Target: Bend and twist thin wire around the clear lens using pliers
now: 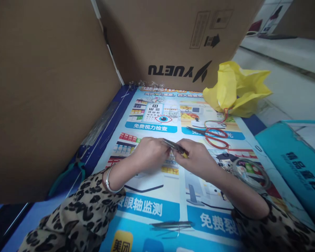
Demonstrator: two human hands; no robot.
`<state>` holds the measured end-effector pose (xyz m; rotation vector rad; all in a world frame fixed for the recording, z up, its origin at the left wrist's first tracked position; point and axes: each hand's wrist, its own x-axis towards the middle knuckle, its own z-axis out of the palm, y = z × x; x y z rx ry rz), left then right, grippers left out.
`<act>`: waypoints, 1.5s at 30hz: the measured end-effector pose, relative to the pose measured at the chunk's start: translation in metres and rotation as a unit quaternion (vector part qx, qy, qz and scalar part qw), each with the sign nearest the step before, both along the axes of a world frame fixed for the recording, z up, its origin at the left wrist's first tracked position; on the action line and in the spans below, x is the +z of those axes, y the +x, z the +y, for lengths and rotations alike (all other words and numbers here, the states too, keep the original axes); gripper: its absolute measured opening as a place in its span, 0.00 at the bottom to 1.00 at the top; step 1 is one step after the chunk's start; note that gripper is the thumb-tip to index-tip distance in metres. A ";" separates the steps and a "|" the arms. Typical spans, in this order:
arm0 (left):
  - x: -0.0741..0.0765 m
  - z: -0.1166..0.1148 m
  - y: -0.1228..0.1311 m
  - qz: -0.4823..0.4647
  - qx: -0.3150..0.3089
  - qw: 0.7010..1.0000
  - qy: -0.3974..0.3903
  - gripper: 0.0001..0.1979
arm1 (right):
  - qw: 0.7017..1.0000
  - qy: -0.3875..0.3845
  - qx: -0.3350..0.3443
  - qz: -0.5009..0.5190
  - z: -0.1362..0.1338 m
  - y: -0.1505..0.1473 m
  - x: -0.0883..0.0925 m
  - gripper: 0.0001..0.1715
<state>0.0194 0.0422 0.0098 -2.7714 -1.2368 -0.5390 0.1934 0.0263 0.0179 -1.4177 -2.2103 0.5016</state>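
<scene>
My right hand [196, 157] is wrapped round a pair of pliers [172, 144] with dark metal jaws and a bit of yellow handle showing. Their jaws point left, toward my left hand [153, 154]. That hand is closed, its fingertips beside the jaws; whatever it pinches is hidden. Both hands meet over the middle of a printed poster sheet [182, 189]. Nearer to me lie several thin, straight dark wire pieces [172, 224]. Beyond my right hand rest red-handled scissors [216, 138], and a coil of wire [235, 171] lies beside my right forearm.
Cardboard walls [47, 87] rise at the left and back. Tangled bent wires [154, 86] lie at the back. A yellow bag [232, 87] and a teal box [286, 161] stand right. Teal-handled pliers [61, 178] and straight wires [99, 124] lie left.
</scene>
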 end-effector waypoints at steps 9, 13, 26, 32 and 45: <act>-0.019 0.028 -0.027 -0.232 0.043 0.967 -0.096 0.06 | 0.931 -0.097 -0.179 0.301 0.013 0.014 -0.046 0.08; -0.033 0.027 -0.032 -0.264 0.039 0.957 -0.117 0.06 | 0.908 -0.121 -0.176 0.359 0.017 0.015 -0.061 0.07; -0.031 0.024 -0.040 -0.174 -0.002 0.971 -0.165 0.07 | 0.918 -0.138 -0.160 0.336 0.019 0.019 -0.063 0.06; -0.024 0.021 -0.039 -0.095 -0.020 0.977 -0.189 0.07 | 0.917 -0.142 -0.159 0.336 0.020 0.019 -0.064 0.07; -0.020 0.015 -0.034 -0.109 -0.019 0.976 -0.185 0.07 | 0.916 -0.130 -0.155 0.345 0.021 0.018 -0.067 0.06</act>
